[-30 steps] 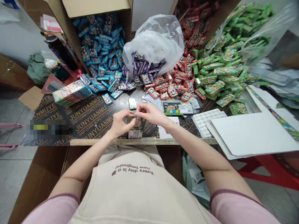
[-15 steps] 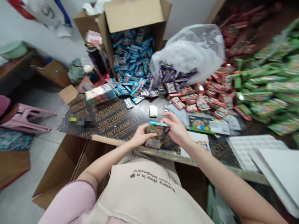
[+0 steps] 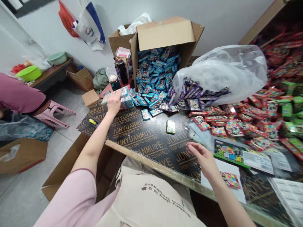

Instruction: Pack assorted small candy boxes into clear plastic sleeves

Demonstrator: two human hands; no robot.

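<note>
My left hand is reached out to the far left of the table, its fingers closed over a stack of small candy boxes. Part of the stack is hidden beneath the hand. Over the near middle of the table hovers my right hand, holding nothing, with its thumb and fingers apart. A single small box lies flat on the dark plywood beyond it. Below the right hand, a red packet rests on a white sheet.
An open carton spills blue packets onto the table. Purple packets lie by a clear plastic bag, with red packets and green packets rightward. A cutter lies left. A person sits far left.
My left hand has moved from the near middle to the stack at the left, and the box both hands held has left my right hand. My right hand has opened. The view has shifted left.
</note>
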